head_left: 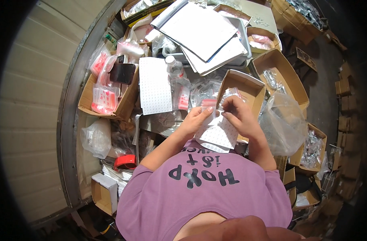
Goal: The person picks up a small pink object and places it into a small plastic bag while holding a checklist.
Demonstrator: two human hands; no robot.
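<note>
Left hand (194, 121): pinches a small clear bag with red stripes (208, 103) by the desk's (154, 125) near edge
Right hand (242, 119): fingers bent, just beside the bag; its grip is unclear
Sticker sheet (218, 134): white, below both hands
Dark phone (122, 74): on a carton (130, 99) along the left edge
Papers (197, 30): stacked over a grey tray (244, 35), toward the far edge

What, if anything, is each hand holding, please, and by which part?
The left hand holds a red-striped plastic bag by its left side; whether the right hand holds anything cannot be told.
</note>
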